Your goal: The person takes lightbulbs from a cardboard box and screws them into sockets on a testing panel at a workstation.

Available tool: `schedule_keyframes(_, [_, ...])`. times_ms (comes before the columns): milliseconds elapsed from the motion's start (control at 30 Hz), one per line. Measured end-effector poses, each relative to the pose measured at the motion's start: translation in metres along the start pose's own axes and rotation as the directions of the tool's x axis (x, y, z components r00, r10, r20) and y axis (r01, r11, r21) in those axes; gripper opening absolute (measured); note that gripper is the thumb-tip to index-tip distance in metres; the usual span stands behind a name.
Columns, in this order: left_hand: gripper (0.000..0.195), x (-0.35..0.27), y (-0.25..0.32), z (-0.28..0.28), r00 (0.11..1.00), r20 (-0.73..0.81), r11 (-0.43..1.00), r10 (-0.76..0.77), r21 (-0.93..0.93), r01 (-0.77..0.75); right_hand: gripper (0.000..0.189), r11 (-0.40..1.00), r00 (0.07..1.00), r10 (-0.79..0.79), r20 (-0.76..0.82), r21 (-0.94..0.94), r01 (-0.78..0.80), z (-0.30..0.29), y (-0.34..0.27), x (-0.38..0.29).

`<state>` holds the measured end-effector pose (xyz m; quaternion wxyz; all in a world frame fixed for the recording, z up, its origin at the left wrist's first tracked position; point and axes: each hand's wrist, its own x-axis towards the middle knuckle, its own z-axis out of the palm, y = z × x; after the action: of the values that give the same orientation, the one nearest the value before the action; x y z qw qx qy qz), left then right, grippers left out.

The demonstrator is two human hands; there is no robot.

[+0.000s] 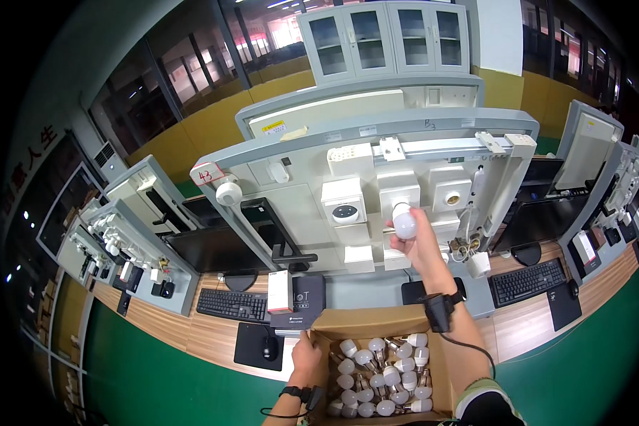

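My right hand [420,242] has its thumb and fingers around a white LED bulb [404,223]. The bulb's base points at a square white lamp-holder box [398,183] on the upright panel, and whether it sits in the socket I cannot tell. Just to the right, another square box [441,186] shows a bare brass screw socket [452,199]. Low in front of me, my left hand [306,355] grips the left rim of an open cardboard box [373,321]. Many loose bulbs [391,375] lie jumbled inside it.
The grey-framed panel [298,205] also carries a round camera-like device [345,213], a black door lock [271,234] and loose white wires [466,247]. On the wooden desk [213,338] are keyboards [231,304], a mouse [269,349] and a white carton [280,292]. Monitors [543,218] flank the panel.
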<state>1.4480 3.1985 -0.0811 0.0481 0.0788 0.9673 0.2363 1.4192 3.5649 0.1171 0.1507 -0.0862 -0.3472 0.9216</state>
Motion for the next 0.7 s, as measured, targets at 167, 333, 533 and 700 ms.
schedule_keyframes(167, [0.037, -0.002, -0.013, 0.004, 1.000, -0.011, 1.000, 0.022, -0.020, -0.022, 0.044, 0.790, 0.982, -0.151, -0.110, -0.611, 0.053, 0.026, -0.004, -0.014])
schedule_keyframes(333, [0.040, 0.000, 0.006, -0.003, 1.000, 0.022, 1.000, -0.004, -0.021, 0.005, 0.047, 0.490, 0.916, -0.398, -0.052, -0.856, 0.164, 0.005, 0.002, 0.000])
schedule_keyframes(533, [0.044, 0.001, -0.012, 0.005, 1.000, 0.003, 1.000, 0.009, -0.013, -0.009, 0.051, 0.947, 0.992, -0.101, -0.079, -0.313, 0.071, 0.011, 0.007, -0.007])
schedule_keyframes(700, [0.047, 0.001, -0.002, 0.002, 1.000, 0.019, 1.000, 0.011, -0.016, -0.011, 0.048, -0.181, 0.744, -0.631, 0.220, -0.974, 0.135, 0.005, 0.002, 0.002])
